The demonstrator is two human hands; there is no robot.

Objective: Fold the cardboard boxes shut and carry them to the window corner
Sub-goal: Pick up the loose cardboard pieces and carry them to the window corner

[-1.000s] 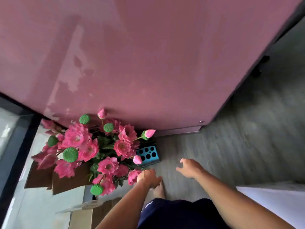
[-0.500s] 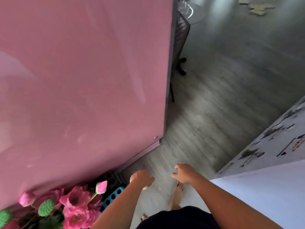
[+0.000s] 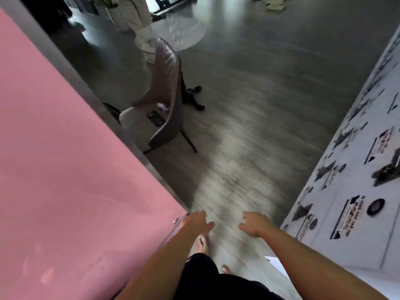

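No closed cardboard box shows in the head view; only flat pale cardboard pieces [image 3: 274, 5] lie on the floor far off at the top right. My left hand [image 3: 195, 221] hangs in front of me beside the pink panel, fingers loosely curled, holding nothing. My right hand [image 3: 253, 223] is level with it a little to the right, fingers relaxed and spread, also holding nothing. Both hands are over the grey floor, above my bare feet.
A tall pink panel [image 3: 75, 169] fills the left side. A white printed wall [image 3: 355, 180] runs along the right. A grey chair [image 3: 164, 100] stands ahead on the left, a round glass table [image 3: 184, 31] beyond it, and a person's legs [image 3: 138, 22] farther back.
The view has swung right, away from the pink flowers and the cardboard box by the window. The chair, glass table and open floor have come into sight. Both hands stay empty.
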